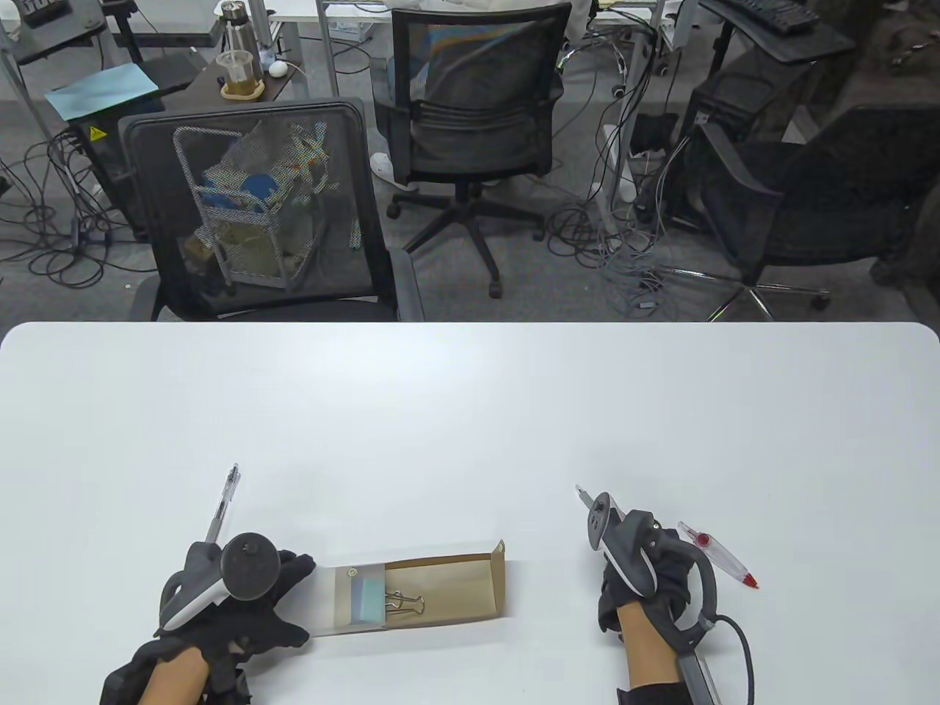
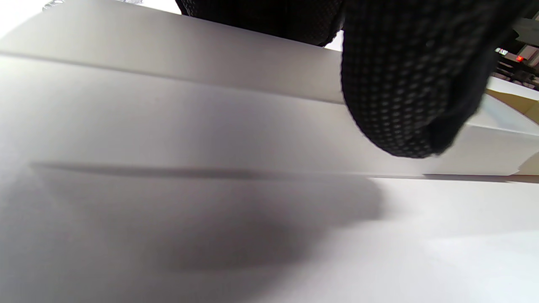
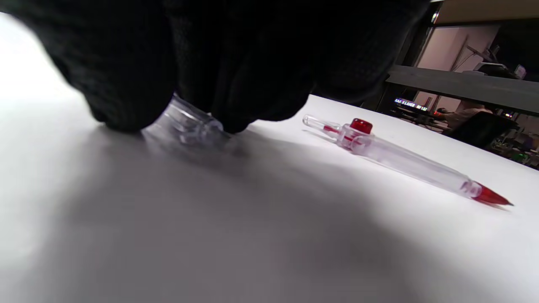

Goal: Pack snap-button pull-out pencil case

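Observation:
The pencil case lies at the table's front middle. Its translucent white sleeve (image 1: 345,598) is on the left and its brown card drawer (image 1: 455,587) is pulled out to the right. A binder clip (image 1: 405,604) and a pale blue pad (image 1: 367,598) lie in the drawer. My left hand (image 1: 294,587) holds the sleeve's left end, with a fingertip (image 2: 400,97) pressed on the sleeve's side (image 2: 210,113). My right hand (image 1: 631,587) grips a clear pen (image 3: 185,126) that lies on the table, its tip (image 1: 582,493) sticking out beyond the hand.
A red-tipped clear pen (image 1: 720,564) lies just right of my right hand; it also shows in the right wrist view (image 3: 404,162). Another pen (image 1: 224,503) lies behind my left hand. Office chairs (image 1: 257,213) stand beyond the table's far edge.

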A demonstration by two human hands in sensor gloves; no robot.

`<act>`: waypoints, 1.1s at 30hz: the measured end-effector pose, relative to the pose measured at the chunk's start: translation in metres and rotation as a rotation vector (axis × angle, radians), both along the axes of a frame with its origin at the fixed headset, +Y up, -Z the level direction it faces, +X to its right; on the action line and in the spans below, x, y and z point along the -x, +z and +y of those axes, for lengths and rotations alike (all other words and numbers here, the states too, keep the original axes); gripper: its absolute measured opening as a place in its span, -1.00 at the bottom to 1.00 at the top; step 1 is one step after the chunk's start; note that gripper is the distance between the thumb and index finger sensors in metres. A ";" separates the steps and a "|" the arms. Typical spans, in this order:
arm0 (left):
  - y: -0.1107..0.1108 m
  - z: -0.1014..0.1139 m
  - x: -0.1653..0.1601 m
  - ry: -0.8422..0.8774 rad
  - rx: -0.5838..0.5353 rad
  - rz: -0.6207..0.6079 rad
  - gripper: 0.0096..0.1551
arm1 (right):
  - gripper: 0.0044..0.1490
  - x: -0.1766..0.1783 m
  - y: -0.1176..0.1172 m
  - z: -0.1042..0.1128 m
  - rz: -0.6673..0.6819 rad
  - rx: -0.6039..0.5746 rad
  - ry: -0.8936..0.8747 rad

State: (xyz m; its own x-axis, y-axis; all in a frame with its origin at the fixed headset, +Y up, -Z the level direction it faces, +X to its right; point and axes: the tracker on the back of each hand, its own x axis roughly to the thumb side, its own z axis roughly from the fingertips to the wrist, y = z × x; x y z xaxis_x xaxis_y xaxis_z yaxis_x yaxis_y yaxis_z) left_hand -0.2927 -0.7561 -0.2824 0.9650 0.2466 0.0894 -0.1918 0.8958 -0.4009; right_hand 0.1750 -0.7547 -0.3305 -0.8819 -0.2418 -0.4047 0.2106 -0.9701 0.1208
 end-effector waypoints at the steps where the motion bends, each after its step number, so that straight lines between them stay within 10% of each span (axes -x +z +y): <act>1: 0.000 0.000 0.000 -0.001 -0.001 0.000 0.14 | -0.38 0.001 -0.001 0.000 -0.003 0.000 0.000; 18: 0.000 -0.001 0.001 0.011 0.005 0.003 0.14 | -0.39 0.004 0.007 0.009 0.091 -0.118 -0.057; 27: 0.000 -0.001 0.001 0.011 0.004 0.002 0.14 | -0.39 0.072 0.042 0.073 0.406 -0.383 -0.049; 33: 0.000 -0.001 0.001 0.011 0.004 0.002 0.14 | -0.39 0.141 0.070 0.082 0.764 -0.342 0.245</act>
State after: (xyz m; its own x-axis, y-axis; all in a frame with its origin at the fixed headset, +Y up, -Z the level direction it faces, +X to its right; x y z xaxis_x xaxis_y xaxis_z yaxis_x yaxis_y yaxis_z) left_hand -0.2940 -0.7574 -0.2825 0.9624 0.2575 0.0868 -0.2023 0.8922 -0.4037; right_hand 0.0343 -0.6731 -0.2601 -0.8809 -0.4332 0.1910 0.3222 -0.8442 -0.4284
